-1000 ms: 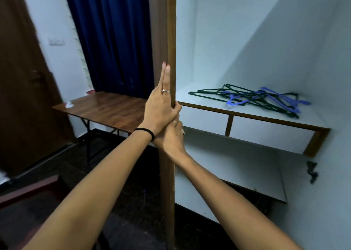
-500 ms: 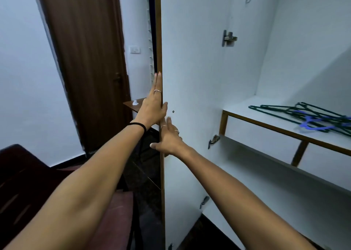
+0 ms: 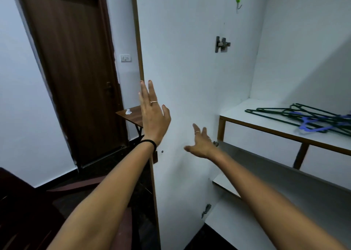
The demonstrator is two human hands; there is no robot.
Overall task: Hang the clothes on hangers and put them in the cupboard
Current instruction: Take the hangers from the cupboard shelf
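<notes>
Standing open: cupboard door [image 3: 190,79], white inner face outward, between hands and brown room door [image 3: 76,69]. Left hand [image 3: 154,117] and right hand [image 3: 201,145] both released, fingers spread. Hangers [image 3: 307,117] piled flat on upper shelf [image 3: 266,128], long axes running left-right.

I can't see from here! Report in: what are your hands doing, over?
Left hand and right hand open, holding nothing. Cupboard door swung open. Hangers piled on shelf. No clothes visible.

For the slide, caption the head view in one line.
Both open hands, left and right, reach toward the opened cupboard door; hangers lie on the shelf.
</notes>
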